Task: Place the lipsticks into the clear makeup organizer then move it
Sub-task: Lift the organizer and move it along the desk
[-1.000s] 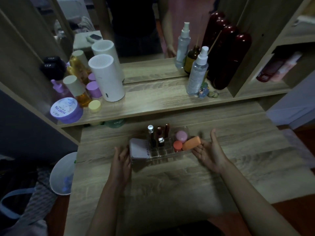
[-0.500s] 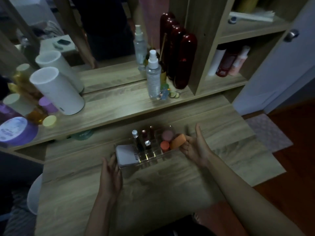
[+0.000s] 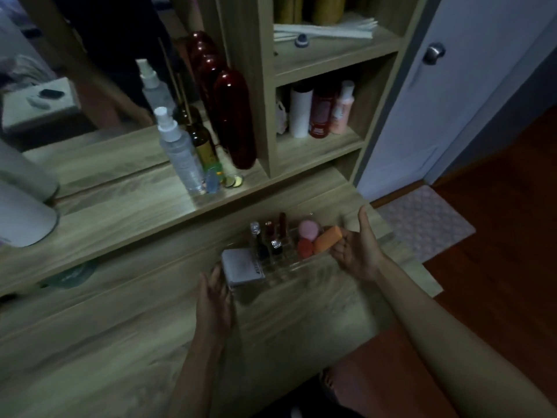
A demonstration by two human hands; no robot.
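Note:
The clear makeup organizer [image 3: 289, 267] is held between both hands just above the wooden dresser top [image 3: 120, 342]. Several lipsticks [image 3: 272, 236] stand upright in its middle slots. A white compact [image 3: 242, 265] fills its left end, and pink and orange sponges [image 3: 316, 238] fill its right end. My left hand [image 3: 215, 300] presses flat against the left end. My right hand [image 3: 357, 248] grips the right end, thumb raised.
A raised shelf [image 3: 135, 212] behind carries a spray bottle [image 3: 177, 152], an amber bottle and tall dark red bottles [image 3: 233, 119]. White cylinders [image 3: 24, 212] stand at far left. Cubby shelves with bottles [image 3: 319, 113] rise to the right, beside a white door [image 3: 452, 86].
Both hands closed in on the organizer's ends and it shifted right along the dresser. The view swung right, bringing the cubby shelves and door into sight.

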